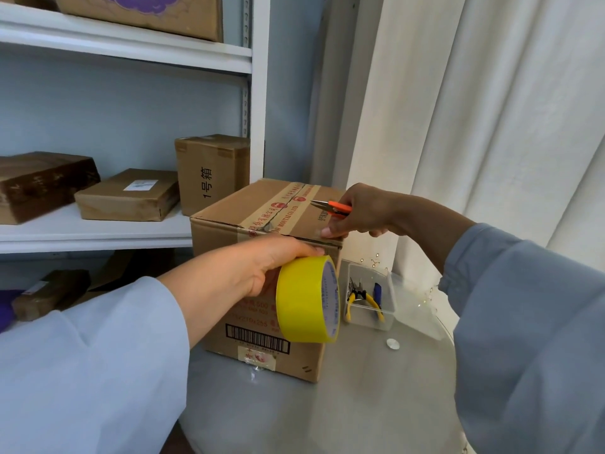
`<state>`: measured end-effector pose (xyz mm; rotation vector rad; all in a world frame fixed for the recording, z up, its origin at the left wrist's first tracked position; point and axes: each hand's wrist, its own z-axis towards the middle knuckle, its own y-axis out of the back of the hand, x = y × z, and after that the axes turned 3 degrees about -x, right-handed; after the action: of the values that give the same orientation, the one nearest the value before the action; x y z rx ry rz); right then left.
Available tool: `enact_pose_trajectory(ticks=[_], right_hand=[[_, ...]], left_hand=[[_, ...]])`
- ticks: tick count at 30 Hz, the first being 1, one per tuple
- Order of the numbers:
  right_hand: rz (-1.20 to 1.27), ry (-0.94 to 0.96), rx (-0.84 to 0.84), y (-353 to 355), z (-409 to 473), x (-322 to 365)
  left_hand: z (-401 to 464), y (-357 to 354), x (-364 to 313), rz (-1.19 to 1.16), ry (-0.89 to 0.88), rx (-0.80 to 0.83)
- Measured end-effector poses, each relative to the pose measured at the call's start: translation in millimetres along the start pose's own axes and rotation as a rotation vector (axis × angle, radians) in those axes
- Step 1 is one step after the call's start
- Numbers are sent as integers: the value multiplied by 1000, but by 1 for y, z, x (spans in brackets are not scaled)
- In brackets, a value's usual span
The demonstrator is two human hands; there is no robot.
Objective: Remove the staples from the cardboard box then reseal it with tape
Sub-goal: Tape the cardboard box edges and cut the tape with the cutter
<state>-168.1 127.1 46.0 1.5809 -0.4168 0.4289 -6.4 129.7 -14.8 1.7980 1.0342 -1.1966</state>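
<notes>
Box (262,257) near tabletop's (376,388) far edge; left grip (262,273) clamped on tape roll (306,299), right grip (357,214) on snips (330,206). Slack tape could wrinkle, sealing badly.

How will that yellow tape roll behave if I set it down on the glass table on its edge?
The yellow tape roll is a round ring, so on its rim it would probably roll across the smooth table. Laid flat on its side it should stay put. It looks stiff and light enough, since the left hand grips it alone.
</notes>
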Motion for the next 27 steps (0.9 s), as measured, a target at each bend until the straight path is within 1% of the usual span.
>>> enact_pose_trajectory(ticks=[7,11,13,15,17,19,21,24,27], right_hand=[[-59,-3,7,0,4,-1],[-78,-19,2,0,5,-6],[-29,-42,18,-2,3,-13],[83,-58,47,-6,1,-21],[181,-68,25,-8,-1,-28],[226,-73,22,-8,-4,-30],[164,-54,44,-10,-5,-23],[10,-7,-11,-19,3,-15],[32,-50,-54,-24,13,-16]], left_hand=[[2,-2,5,5,-28,-34],[0,-5,7,-31,-43,-42],[0,-5,8,-27,-53,-54],[1,-5,9,-18,-63,-65],[1,-4,8,-8,-61,-71],[1,-5,9,-8,-59,-69],[2,-4,10,-2,-67,-75],[3,-4,10,3,-94,-95],[3,-3,10,-10,-81,-101]])
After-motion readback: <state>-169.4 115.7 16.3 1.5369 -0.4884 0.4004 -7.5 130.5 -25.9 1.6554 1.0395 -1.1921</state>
